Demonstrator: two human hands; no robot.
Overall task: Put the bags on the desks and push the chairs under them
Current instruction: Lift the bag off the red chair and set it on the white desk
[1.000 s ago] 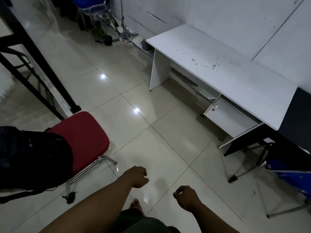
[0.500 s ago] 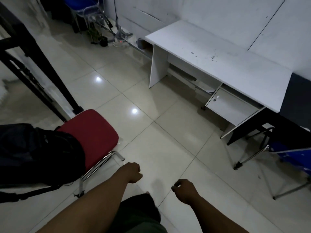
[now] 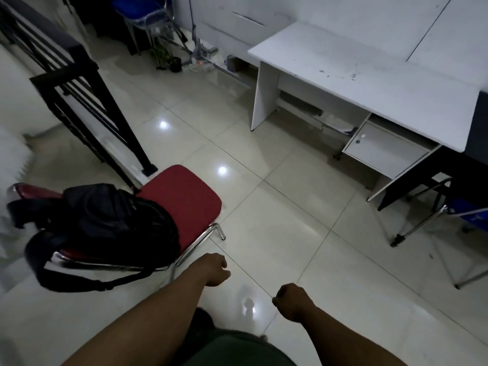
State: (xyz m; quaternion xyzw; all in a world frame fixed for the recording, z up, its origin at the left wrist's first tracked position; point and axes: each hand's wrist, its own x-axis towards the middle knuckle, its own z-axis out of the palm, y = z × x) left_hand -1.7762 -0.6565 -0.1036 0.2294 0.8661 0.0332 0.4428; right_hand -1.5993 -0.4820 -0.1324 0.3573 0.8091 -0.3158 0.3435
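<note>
**Observer A:** Report hand status.

**Observer B:** The left hand is loosely curled, fingers bent inward, holding nothing. The right hand is closed into a loose fist, also holding nothing. Both hang over bare floor tile, apart from every object.

**Observer A:** Locate the task item.

**Observer B:** The black backpack lies to the left of both hands and slightly ahead of them. It rests on the rear part of the red chair, with a strap loop hanging below the seat frame. The front part of the seat is uncovered.

**Observer A:** Orientation of the bag?

**Observer B:** Its long axis runs roughly left to right across the seat, with the near end just ahead of the left hand, not touching it.

**Observer A:** Which hand is nearer?

**Observer B:** The left hand. It is near the chair's chrome front leg; the right hand is well apart from the bag.

**Observer A:** Destination?

**Observer B:** The white desk stands ahead and to the right of the right hand, well apart from the chair. Its top carries no bag. A blue chair sits to the far right, partly under a dark desk.

**Observer A:** Assessment?

**Observer B:** Likely procedure: reach left with the left hand, lift the backpack, then carry it rightward to the desk.
</note>
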